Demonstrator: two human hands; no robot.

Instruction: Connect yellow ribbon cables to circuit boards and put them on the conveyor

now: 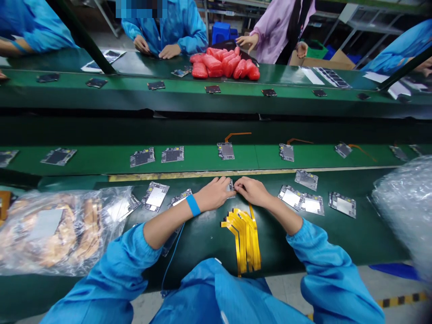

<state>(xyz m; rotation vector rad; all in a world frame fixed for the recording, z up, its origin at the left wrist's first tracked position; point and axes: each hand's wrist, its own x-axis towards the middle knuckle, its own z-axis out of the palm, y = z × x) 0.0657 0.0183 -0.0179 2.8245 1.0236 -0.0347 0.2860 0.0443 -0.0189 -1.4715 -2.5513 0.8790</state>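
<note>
Near the bench's back edge, my left hand, with a blue band at the wrist, is closed on a small circuit board that shows between my hands. My right hand meets the board's right side with its fingers pressed together; a yellow strip runs down from under it, and what its fingertips hold is hidden. Below lies a fanned stack of yellow flex cables. Boards with silver shields lie at the left and at the right.
A clear plastic bag of copper-coloured parts lies left, bubble wrap right. Beyond the bench a green belt carries several boards, some with orange cables. Red bundles lie on the far bench, near other people in blue and pink.
</note>
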